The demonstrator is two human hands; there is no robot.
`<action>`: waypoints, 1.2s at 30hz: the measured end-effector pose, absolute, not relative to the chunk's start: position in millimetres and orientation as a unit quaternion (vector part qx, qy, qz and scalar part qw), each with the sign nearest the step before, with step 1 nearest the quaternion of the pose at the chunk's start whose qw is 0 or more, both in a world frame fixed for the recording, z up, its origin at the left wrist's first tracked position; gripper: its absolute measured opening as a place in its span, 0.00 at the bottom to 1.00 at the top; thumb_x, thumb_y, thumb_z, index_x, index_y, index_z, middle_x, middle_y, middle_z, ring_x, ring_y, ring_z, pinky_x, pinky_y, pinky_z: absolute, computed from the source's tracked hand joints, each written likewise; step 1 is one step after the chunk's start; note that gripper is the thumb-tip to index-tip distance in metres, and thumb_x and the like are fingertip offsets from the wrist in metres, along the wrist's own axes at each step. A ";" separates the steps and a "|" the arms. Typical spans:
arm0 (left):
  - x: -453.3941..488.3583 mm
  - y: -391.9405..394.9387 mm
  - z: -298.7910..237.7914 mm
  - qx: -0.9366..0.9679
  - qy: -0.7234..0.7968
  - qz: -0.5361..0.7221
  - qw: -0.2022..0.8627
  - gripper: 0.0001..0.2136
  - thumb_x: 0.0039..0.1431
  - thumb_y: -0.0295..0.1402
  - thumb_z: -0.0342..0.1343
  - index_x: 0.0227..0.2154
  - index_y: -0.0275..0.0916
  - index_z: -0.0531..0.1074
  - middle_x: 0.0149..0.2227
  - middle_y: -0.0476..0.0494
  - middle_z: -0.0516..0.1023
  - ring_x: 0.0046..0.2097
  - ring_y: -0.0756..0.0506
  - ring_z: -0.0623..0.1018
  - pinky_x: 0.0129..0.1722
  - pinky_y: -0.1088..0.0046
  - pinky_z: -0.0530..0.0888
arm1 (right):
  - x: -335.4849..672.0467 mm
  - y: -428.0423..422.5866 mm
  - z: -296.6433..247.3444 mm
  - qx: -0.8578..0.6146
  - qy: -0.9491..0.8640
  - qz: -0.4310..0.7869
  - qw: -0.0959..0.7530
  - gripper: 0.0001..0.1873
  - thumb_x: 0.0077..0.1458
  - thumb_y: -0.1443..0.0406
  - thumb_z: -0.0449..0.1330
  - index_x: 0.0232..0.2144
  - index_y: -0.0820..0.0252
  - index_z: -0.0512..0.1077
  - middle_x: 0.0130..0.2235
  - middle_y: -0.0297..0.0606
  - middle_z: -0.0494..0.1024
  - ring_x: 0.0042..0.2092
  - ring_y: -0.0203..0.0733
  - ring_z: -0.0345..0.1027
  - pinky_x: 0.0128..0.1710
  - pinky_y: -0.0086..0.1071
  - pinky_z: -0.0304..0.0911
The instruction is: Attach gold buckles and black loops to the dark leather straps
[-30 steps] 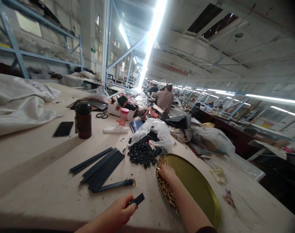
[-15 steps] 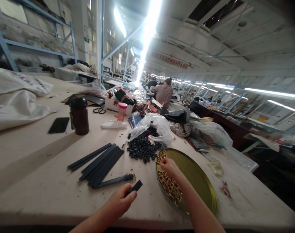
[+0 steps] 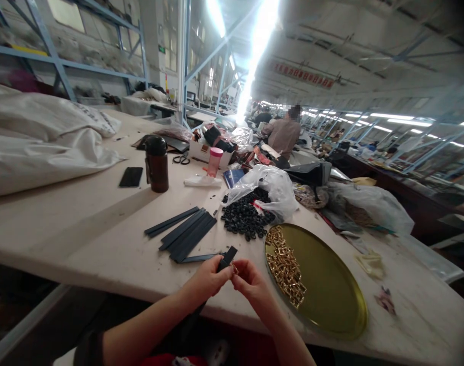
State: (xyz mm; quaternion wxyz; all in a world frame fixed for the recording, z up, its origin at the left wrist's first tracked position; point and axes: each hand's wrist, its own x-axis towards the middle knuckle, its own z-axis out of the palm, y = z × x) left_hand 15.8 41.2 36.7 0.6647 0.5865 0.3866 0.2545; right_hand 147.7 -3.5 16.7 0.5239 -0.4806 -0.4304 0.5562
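Note:
Near the table's front edge, my left hand (image 3: 209, 277) is closed around a dark leather strap (image 3: 227, 258), one end sticking up past the fingers and the rest hanging below. Beside it my right hand (image 3: 249, 278) pinches a small gold buckle (image 3: 236, 270), mostly hidden by the fingertips, close to the strap. More dark straps (image 3: 189, 234) lie side by side ahead of my left hand. Another strap (image 3: 201, 257) is partly covered by that hand. To the right, a round gold tray (image 3: 331, 284) carries a heap of gold buckles (image 3: 287, 267) along its left side.
Small black loops (image 3: 245, 218) spill from a clear plastic bag (image 3: 279, 188) behind the hands. A dark flask (image 3: 156, 165), a phone (image 3: 131, 177), scissors (image 3: 181, 158) and a pink-lidded cup (image 3: 214, 162) stand or lie further back. A person (image 3: 285, 132) is at the far side.
My right hand has left the tray and come over to my left hand with a buckle. The left hand has raised the strap slightly. The view has shifted, moving the table things rightward.

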 end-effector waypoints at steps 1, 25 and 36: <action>15.0 41.7 36.0 0.603 0.391 0.240 0.652 0.17 0.49 0.45 0.51 0.31 0.34 0.62 0.15 0.59 0.55 0.15 0.57 0.54 0.12 0.81 0.50 | 148.9 -2.6 15.1 -0.481 -0.433 0.541 0.537 0.17 0.43 0.60 0.63 0.36 0.59 0.65 0.29 0.30 0.68 0.30 0.31 0.60 0.30 0.27 0.56; 26.0 48.9 30.2 0.633 0.424 0.170 0.625 0.12 0.48 0.40 0.48 0.27 0.35 0.62 0.15 0.58 0.55 0.16 0.56 0.55 0.13 0.81 0.51 | 159.7 -7.4 -0.6 -0.517 -0.414 0.514 0.545 0.12 0.45 0.59 0.61 0.32 0.60 0.70 0.22 0.29 0.67 0.26 0.31 0.59 0.28 0.27 0.57; 11.4 34.9 39.4 0.744 0.369 0.174 0.529 0.13 0.55 0.41 0.43 0.28 0.36 0.64 0.22 0.51 0.64 0.24 0.52 0.63 0.24 0.78 0.59 | 150.5 -18.5 14.4 -0.470 -0.226 0.569 0.636 0.14 0.41 0.61 0.65 0.32 0.58 0.69 0.29 0.29 0.71 0.25 0.27 0.63 0.29 0.25 0.62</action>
